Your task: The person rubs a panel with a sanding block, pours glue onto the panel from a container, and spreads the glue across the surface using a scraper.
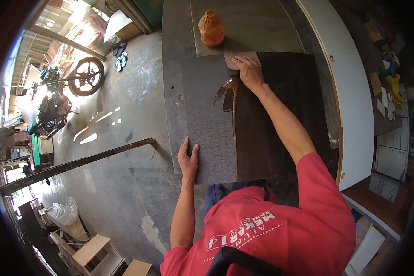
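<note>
My right hand (250,72) is closed on a flat, tan, roughly rectangular spreader (232,60) at the far edge of the sheets. Below it, a shiny brown puddle of glue (228,99) runs along the seam, with a thin brown line continuing toward me. On the left of the seam lies a grey textured sheet (211,142), and on the right a dark brown panel (280,124). My left hand (187,160) rests on the grey sheet near its left edge, thumb apart and fingers extended. Beyond the sheets stands an orange-brown stained container (211,30), upright.
The sheets lie on a dark worktable (175,69). A long white panel (354,92) borders the right side. On the left a metal bar (78,165) crosses above the concrete floor (138,92). A motorcycle (55,103), slippers (120,61) and wooden boxes (96,250) are farther left.
</note>
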Motion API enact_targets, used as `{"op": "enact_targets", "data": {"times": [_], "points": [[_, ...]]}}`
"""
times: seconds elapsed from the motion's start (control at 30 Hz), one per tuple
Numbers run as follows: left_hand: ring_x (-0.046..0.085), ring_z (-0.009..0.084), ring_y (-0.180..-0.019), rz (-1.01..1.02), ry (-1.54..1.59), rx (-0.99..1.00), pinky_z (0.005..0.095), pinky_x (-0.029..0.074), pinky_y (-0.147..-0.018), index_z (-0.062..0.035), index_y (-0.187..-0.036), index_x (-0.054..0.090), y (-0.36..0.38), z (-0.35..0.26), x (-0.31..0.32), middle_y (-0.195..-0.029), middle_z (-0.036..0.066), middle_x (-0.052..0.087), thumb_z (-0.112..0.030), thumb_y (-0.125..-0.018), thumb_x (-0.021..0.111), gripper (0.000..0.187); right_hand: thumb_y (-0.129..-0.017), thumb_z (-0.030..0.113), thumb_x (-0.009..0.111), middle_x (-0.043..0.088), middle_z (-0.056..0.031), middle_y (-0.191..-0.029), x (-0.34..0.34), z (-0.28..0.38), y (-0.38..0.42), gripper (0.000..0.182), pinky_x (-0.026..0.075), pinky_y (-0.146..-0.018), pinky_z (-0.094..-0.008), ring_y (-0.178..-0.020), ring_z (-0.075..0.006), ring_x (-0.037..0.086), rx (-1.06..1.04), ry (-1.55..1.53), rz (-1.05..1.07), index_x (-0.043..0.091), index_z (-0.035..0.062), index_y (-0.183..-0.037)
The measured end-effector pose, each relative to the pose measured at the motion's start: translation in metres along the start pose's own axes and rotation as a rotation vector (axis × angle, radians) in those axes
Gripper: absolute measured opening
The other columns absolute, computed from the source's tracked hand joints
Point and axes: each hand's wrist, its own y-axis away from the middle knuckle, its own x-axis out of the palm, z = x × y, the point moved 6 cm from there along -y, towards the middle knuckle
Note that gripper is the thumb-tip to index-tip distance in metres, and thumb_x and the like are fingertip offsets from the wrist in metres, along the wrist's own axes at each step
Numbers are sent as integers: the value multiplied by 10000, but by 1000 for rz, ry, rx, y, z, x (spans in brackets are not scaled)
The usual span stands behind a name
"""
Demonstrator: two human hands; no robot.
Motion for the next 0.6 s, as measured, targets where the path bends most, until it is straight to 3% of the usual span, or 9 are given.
{"op": "enact_targets", "data": {"times": [0.2, 0.27, 0.37, 0.53, 0.6], "points": [[668, 356, -1123, -39, -48, 118, 384, 495, -996, 63, -1335, 610, -2, 6, -2, -1205, 225, 687, -197, -944, 720, 482, -874, 61, 569, 757, -123, -1071, -29, 22, 17, 299, 557, -880, -443, -999, -356, 710, 130, -120, 169, 786, 102, -1076], [656, 373, -1178, -41, -39, 150, 401, 486, -1030, 63, -1332, 616, -4, 14, -1, -1254, 249, 677, -221, -946, 716, 490, -862, 55, 585, 755, -128, -1004, -53, 44, 34, 309, 569, -810, -441, -926, -356, 717, 208, -166, 320, 793, 126, -1079], [644, 369, -1219, 22, 4, 155, 401, 475, -1056, 62, -1341, 615, -9, 21, -1, -1295, 263, 664, -239, -953, 705, 499, -859, 50, 592, 751, -117, -963, -82, 78, 79, 309, 570, -777, -442, -897, -347, 715, 216, -162, 354, 792, 136, -1078], [681, 362, -1159, 85, 102, 148, 398, 496, -1018, 54, -1326, 638, -22, 33, -4, -1229, 267, 697, -245, -940, 707, 494, -861, -3, 594, 754, -131, -989, -141, 158, 168, 291, 569, -785, -454, -922, -362, 712, 307, -196, 469, 780, 103, -1058], [696, 362, -1130, 123, 106, 114, 396, 506, -1001, 50, -1322, 645, -19, 33, -5, -1200, 266, 710, -245, -932, 711, 493, -831, -28, 588, 755, -146, -1030, -166, 195, 200, 328, 579, -827, -449, -957, -368, 715, 204, -246, 354, 779, 94, -1068]]}}
